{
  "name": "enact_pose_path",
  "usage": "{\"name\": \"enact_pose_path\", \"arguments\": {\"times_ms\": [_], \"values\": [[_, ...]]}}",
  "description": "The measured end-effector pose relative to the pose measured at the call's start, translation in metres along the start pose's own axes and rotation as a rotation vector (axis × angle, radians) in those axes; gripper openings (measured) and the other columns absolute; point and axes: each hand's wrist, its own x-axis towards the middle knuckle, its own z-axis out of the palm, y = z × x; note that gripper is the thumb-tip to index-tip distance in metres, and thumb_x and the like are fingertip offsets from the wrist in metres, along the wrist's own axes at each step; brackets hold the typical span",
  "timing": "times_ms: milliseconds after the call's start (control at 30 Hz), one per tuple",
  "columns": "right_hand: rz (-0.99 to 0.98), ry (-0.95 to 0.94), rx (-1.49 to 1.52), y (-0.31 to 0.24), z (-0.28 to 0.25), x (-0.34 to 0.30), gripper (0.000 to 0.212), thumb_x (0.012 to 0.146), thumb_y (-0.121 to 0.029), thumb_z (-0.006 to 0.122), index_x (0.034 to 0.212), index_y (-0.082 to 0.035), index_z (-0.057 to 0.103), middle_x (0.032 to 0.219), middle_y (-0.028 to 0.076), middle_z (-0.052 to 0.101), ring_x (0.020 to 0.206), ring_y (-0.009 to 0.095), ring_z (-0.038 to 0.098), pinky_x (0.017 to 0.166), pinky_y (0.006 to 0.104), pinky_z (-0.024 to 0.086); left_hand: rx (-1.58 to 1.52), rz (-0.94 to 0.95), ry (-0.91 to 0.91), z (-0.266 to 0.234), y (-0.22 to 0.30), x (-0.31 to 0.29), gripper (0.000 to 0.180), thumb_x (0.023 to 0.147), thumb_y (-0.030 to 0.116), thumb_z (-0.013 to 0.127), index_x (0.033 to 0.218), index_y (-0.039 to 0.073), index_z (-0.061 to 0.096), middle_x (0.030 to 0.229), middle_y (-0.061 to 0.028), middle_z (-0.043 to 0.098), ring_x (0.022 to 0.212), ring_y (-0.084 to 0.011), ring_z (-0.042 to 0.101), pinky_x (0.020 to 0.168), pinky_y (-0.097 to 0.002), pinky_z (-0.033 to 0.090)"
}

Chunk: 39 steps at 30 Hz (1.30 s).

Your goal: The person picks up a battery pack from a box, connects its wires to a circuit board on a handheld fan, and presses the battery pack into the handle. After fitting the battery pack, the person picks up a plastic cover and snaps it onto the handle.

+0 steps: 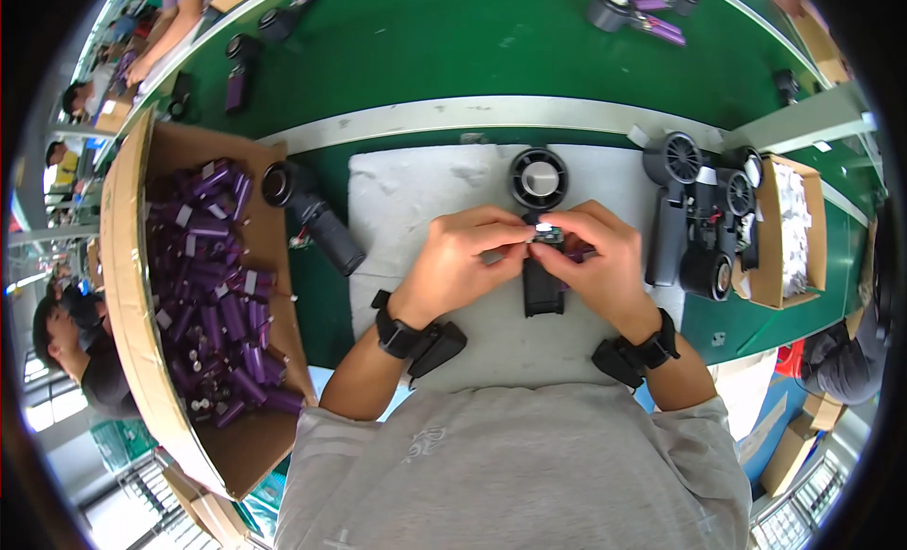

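A black handheld fan lies on the white foam mat in front of me, its round head pointing away and its handle toward me. Over the neck of the fan, a small circuit board shows between my fingertips. From the left side, my left hand is closed in a pinch at the board's edge. My right hand pinches at the opposite edge. A bit of purple shows under the right fingers, mostly hidden. Black bands with dark modules sit on both wrists.
A cardboard box of purple battery cells stands at the left. Another black fan lies beside the mat. Several fan bodies are grouped at the right, near a small carton of white pieces. Parts lie on the green belt beyond.
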Motion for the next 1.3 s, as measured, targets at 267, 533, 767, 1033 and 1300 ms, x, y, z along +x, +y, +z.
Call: {"name": "enact_pose_path", "arguments": {"times_ms": [267, 533, 767, 1033, 1300], "values": [[0.048, -0.015, -0.014, -0.002, 0.000, 0.000, 0.031, 0.067, -0.003, 0.082, 0.096, -0.005, 0.071, 0.083, 0.005, 0.066, 0.059, 0.010, 0.061, 0.052, 0.0226, 0.049, -0.079, -0.008, -0.019, 0.001, -0.004, -0.002, 0.023, 0.072, -0.009, 0.071, 0.093, 0.001, 0.073, 0.089, -0.0110, 0.070, 0.075, -0.0200, 0.072, 0.064, -0.0263, 0.060], [0.061, -0.024, -0.027, -0.003, 0.001, 0.001, 0.031, 0.068, -0.002, 0.082, 0.097, -0.005, 0.071, 0.083, 0.005, 0.066, 0.059, 0.009, 0.061, 0.051, 0.0218, 0.048, -0.097, -0.033, -0.033, -0.001, -0.004, -0.003, 0.023, 0.073, -0.010, 0.070, 0.093, 0.000, 0.073, 0.090, -0.0116, 0.070, 0.075, -0.0197, 0.072, 0.066, -0.0257, 0.060], [0.113, -0.070, 0.039, -0.004, -0.002, 0.000, 0.028, 0.072, 0.000, 0.078, 0.098, -0.004, 0.070, 0.088, 0.006, 0.065, 0.062, 0.010, 0.063, 0.053, 0.0225, 0.050, -0.210, -0.096, -0.049, -0.003, -0.005, -0.001, 0.024, 0.073, -0.011, 0.069, 0.094, 0.001, 0.073, 0.090, -0.0110, 0.069, 0.076, -0.0187, 0.071, 0.065, -0.0257, 0.059], [0.086, -0.112, 0.011, -0.008, -0.006, -0.004, 0.022, 0.074, 0.003, 0.075, 0.095, -0.003, 0.069, 0.092, 0.007, 0.062, 0.064, 0.012, 0.063, 0.054, 0.0240, 0.051, -0.241, -0.213, -0.157, -0.009, -0.004, -0.001, 0.030, 0.074, -0.006, 0.073, 0.103, 0.003, 0.069, 0.093, -0.0085, 0.068, 0.080, -0.0171, 0.069, 0.070, -0.0274, 0.058], [0.063, -0.097, -0.044, -0.007, -0.002, -0.003, 0.023, 0.074, 0.003, 0.076, 0.094, -0.004, 0.069, 0.091, 0.006, 0.060, 0.063, 0.012, 0.062, 0.054, 0.0244, 0.051, -0.398, -0.383, -0.259, -0.010, -0.002, -0.001, 0.033, 0.082, -0.009, 0.067, 0.114, 0.001, 0.064, 0.109, -0.0102, 0.066, 0.090, -0.0161, 0.068, 0.076, -0.0273, 0.057]]}}
